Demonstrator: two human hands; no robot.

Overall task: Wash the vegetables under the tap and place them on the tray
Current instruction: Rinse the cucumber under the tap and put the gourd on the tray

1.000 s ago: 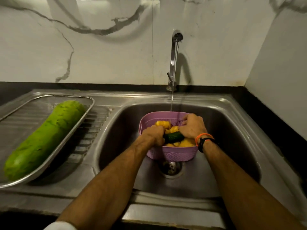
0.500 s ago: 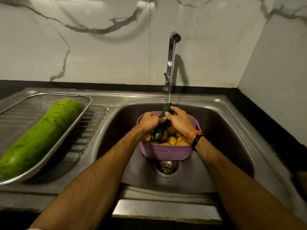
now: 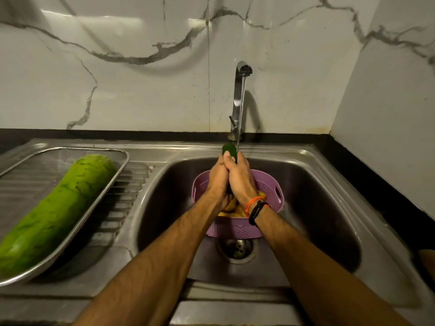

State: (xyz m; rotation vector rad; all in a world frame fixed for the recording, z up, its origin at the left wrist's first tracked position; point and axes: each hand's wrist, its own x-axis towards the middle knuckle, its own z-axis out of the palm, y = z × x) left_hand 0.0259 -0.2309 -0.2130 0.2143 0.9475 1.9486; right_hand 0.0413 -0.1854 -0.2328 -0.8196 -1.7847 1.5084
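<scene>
A dark green cucumber [image 3: 229, 149] stands almost upright under the thin stream from the tap [image 3: 239, 100]. My left hand [image 3: 217, 177] and my right hand [image 3: 240, 178] wrap it from both sides, so only its top end shows. Below the hands a purple basket [image 3: 235, 229] with yellow potatoes [image 3: 231, 208] sits in the sink [image 3: 317, 208]. A big light-green gourd [image 3: 56, 208] lies in the metal tray [image 3: 122, 165] on the drainboard at the left.
The sink drain [image 3: 236, 250] lies just in front of the basket. A marble wall rises behind the tap and at the right. A black counter strip [image 3: 376, 196] runs along the sink's right side.
Both hands lifted the cucumber out of the basket, turned it from lying to upright and raised it into the water stream. The hands closed together around it.
</scene>
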